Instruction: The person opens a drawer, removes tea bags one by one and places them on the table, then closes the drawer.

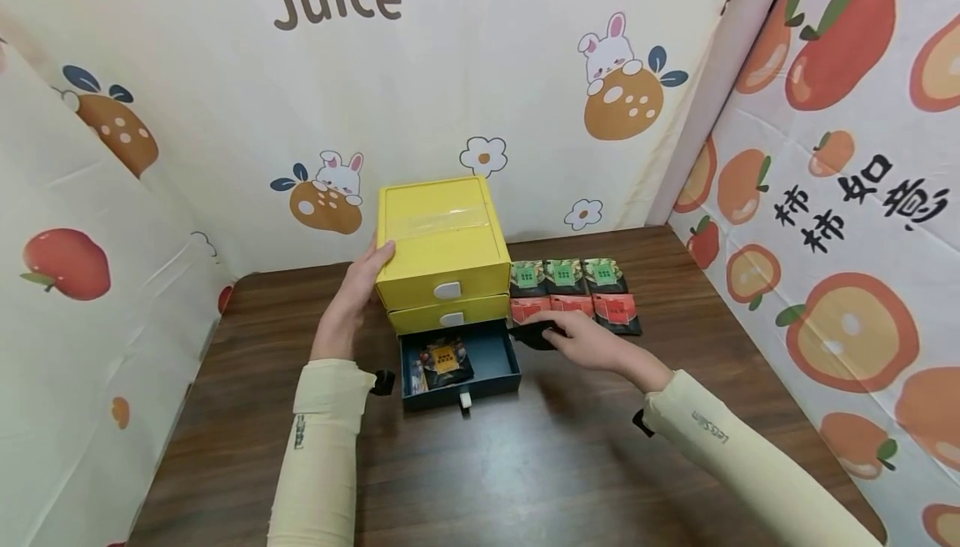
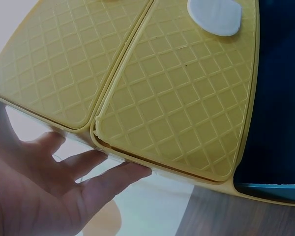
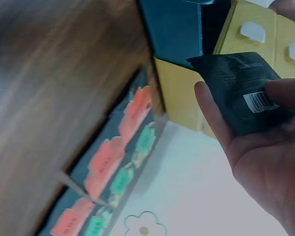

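A yellow drawer box [image 1: 442,238] with white tabs stands against the back wall. My left hand [image 1: 363,280] rests along its left side, thumb at the top edge; the left wrist view shows the hand's fingers [image 2: 118,179] stretched against that side. Below, a dark blue drawer [image 1: 491,351] is pulled out, with a black packet [image 1: 447,362] with an orange label lying in its left part. My right hand [image 1: 592,338] pinches a dark packet [image 3: 236,83] between thumb and fingers, just right of the drawer; its barcode side shows in the right wrist view.
Right of the box lie a row of green-labelled packets [image 1: 565,276] and a row of red-labelled packets [image 1: 617,311] in front of it. A brown wooden table [image 1: 525,464] carries everything. Printed cloth walls [image 1: 480,72] stand close behind and at both sides.
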Action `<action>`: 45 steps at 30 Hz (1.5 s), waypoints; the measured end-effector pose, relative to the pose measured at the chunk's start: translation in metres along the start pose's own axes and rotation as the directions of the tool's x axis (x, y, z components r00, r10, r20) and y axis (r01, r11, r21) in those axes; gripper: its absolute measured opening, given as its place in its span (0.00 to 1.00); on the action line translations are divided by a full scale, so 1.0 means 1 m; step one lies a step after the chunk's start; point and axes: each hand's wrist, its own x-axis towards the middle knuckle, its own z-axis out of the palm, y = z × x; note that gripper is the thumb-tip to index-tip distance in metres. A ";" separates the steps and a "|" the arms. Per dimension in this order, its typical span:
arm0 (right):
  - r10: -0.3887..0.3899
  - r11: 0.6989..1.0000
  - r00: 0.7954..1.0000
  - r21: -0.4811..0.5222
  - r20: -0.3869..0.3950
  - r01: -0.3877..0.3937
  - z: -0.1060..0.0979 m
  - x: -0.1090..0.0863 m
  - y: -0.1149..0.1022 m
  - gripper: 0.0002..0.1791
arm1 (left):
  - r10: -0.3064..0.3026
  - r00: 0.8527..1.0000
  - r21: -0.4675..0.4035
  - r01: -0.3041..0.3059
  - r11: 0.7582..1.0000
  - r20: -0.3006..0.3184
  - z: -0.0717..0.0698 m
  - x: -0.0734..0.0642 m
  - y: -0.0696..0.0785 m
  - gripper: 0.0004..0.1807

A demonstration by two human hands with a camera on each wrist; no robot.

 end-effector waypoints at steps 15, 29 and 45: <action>-0.027 0.848 0.986 -0.526 -0.164 -0.064 0.072 -0.001 0.042 0.27 | 0.029 0.999 0.004 -0.029 1.000 0.029 -0.004 0.005 -0.006 0.34; 0.167 0.837 0.981 -0.511 -0.097 -0.193 0.100 -0.011 0.039 0.30 | 0.040 0.999 0.011 -0.039 0.999 -0.031 -0.010 0.020 -0.032 0.35; 0.089 0.845 0.979 -0.505 -0.186 -0.173 0.111 -0.019 0.035 0.28 | 0.010 1.000 -0.029 -0.010 1.000 -0.028 -0.008 0.019 -0.029 0.36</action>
